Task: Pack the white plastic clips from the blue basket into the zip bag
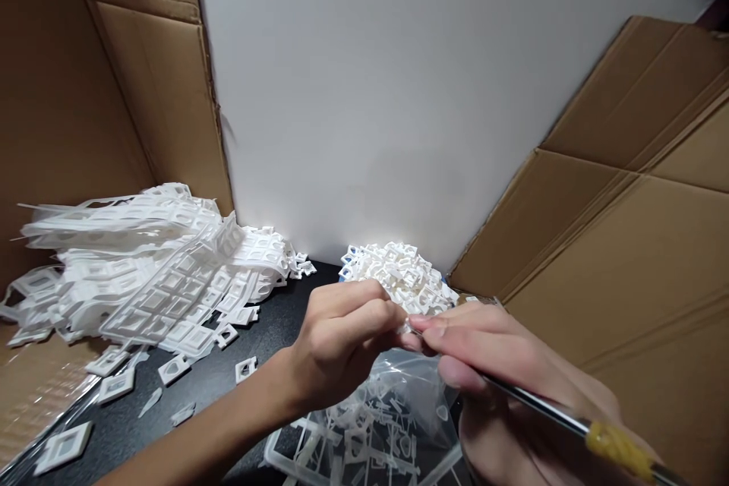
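My left hand (350, 334) is closed, its fingertips pinching a small white plastic piece (406, 326) that is mostly hidden by the fingers. My right hand (512, 380) grips a slim metal tool (541, 400) like a pen, with yellow tape wrapped around its handle. The tool's tip meets the white piece between both hands' fingertips; its exact shape is hidden. Below the hands lies a clear plastic bag or tray (279, 458) with white scraps and thin offcuts in it. Just beyond the hands rises a heap of small white plastic frames (392, 269).
Sheets of joined white frames (171, 281) are piled at the left. Several loose frames (174, 370) and slivers lie on the black tabletop (216, 378). Cardboard panels (643, 266) stand on both sides, with a white panel (399, 91) at the back.
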Action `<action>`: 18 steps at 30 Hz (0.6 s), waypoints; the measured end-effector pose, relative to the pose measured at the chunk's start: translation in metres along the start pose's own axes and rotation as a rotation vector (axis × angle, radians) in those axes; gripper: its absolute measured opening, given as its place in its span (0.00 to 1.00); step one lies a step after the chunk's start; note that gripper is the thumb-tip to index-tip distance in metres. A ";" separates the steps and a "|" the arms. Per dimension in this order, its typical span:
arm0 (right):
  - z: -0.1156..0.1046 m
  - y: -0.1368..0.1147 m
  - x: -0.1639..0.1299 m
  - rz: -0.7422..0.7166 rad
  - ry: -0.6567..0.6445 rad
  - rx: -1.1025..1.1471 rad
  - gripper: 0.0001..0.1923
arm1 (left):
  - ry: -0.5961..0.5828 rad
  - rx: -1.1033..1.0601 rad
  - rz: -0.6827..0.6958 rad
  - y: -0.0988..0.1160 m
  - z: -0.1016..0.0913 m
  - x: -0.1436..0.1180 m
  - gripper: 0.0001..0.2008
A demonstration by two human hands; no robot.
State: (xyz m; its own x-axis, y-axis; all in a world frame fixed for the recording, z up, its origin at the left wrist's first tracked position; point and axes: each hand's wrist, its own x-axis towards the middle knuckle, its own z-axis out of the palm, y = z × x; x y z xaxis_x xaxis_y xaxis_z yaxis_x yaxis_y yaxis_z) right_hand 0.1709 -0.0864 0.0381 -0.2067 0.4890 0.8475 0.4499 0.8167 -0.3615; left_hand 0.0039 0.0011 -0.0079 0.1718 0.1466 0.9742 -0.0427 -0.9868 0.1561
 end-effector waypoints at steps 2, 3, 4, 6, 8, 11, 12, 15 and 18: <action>0.006 -0.001 0.003 0.038 0.104 0.076 0.15 | 0.007 -0.004 -0.025 0.001 0.000 0.000 0.13; 0.010 -0.001 0.004 0.054 0.170 0.117 0.13 | 0.009 -0.006 -0.030 0.002 0.000 0.000 0.13; 0.012 -0.002 0.005 0.067 0.222 0.147 0.12 | 0.011 -0.010 -0.031 0.002 0.000 0.000 0.12; 0.015 -0.002 0.005 0.075 0.260 0.162 0.14 | 0.017 -0.017 -0.031 0.003 0.000 0.000 0.12; 0.015 -0.002 0.004 0.088 0.240 0.135 0.14 | 0.018 -0.024 -0.033 0.003 0.000 0.000 0.12; 0.013 -0.002 0.001 0.107 0.215 0.116 0.15 | 0.018 -0.017 -0.037 0.004 0.000 0.000 0.12; 0.012 -0.003 0.001 0.109 0.213 0.118 0.15 | 0.017 -0.014 -0.037 0.005 0.000 0.000 0.12; 0.012 -0.004 0.001 0.122 0.197 0.130 0.14 | 0.015 -0.011 -0.035 0.005 0.000 -0.001 0.13; 0.012 -0.005 0.003 0.121 0.205 0.150 0.12 | 0.010 -0.013 -0.036 0.006 0.000 0.000 0.12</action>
State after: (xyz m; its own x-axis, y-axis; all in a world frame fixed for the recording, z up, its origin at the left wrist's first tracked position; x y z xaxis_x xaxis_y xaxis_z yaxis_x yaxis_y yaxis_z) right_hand 0.1573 -0.0855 0.0379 0.0275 0.5260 0.8500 0.3236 0.7999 -0.5055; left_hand 0.0034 -0.0044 -0.0075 0.1634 0.1824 0.9696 -0.0494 -0.9800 0.1927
